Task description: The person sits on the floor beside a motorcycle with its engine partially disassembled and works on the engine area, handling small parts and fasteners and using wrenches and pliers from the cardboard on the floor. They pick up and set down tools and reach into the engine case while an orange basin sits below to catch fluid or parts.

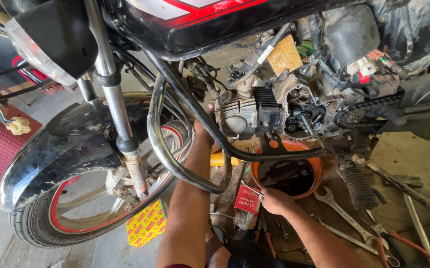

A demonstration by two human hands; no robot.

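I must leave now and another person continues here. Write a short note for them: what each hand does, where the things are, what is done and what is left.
Left hand: reaches up behind the chrome guard bar to the engine; its grip is hidden.
Right hand: low on the floor, at the rim of the orange pan, beside a small red box.
Things: spanner and pliers lie right of the pan; yellow box by the front wheel.
Done: engine side cover is off; gears and chain exposed.
Left: engine remains open, tools scattered.
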